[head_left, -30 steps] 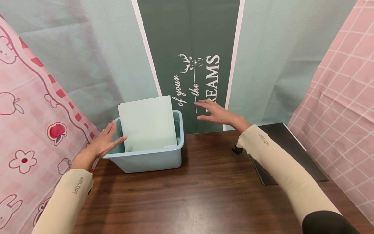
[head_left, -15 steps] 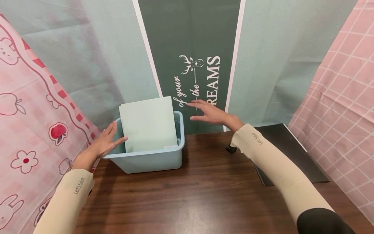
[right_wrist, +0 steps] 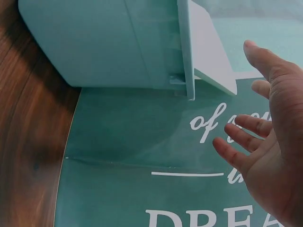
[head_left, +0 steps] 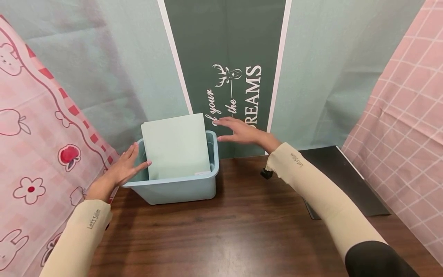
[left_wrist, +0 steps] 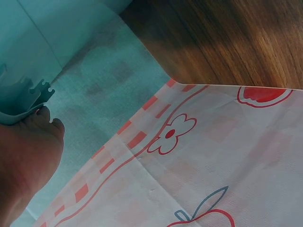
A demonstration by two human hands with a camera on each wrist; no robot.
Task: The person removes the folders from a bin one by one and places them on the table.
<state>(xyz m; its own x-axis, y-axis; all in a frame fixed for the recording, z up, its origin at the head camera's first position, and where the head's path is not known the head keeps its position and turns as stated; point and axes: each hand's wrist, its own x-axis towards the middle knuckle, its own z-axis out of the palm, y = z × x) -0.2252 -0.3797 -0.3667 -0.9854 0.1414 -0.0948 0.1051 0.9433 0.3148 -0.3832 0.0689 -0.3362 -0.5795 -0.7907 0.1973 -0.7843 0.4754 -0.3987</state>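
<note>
A light blue plastic bin stands on the brown table at the back left. Out of its top lean pale green flat sheets, like folders or boards, with a small white label low on the front one. My left hand is at the bin's left rim, fingers straight and thumb spread toward the sheets. In the left wrist view that hand overlaps the rim and its fingertips are hidden. My right hand, fingers extended and thumb apart, hovers just right of the bin's right rim. It holds nothing in the right wrist view.
A flat black panel with a pale edge lies on the table at the right, partly behind my right sleeve. A printed green curtain hangs right behind the bin. Pink cloths flank both sides.
My right hand has moved left toward the bin's right rim. The left hand, bin and sheets stay in place.
</note>
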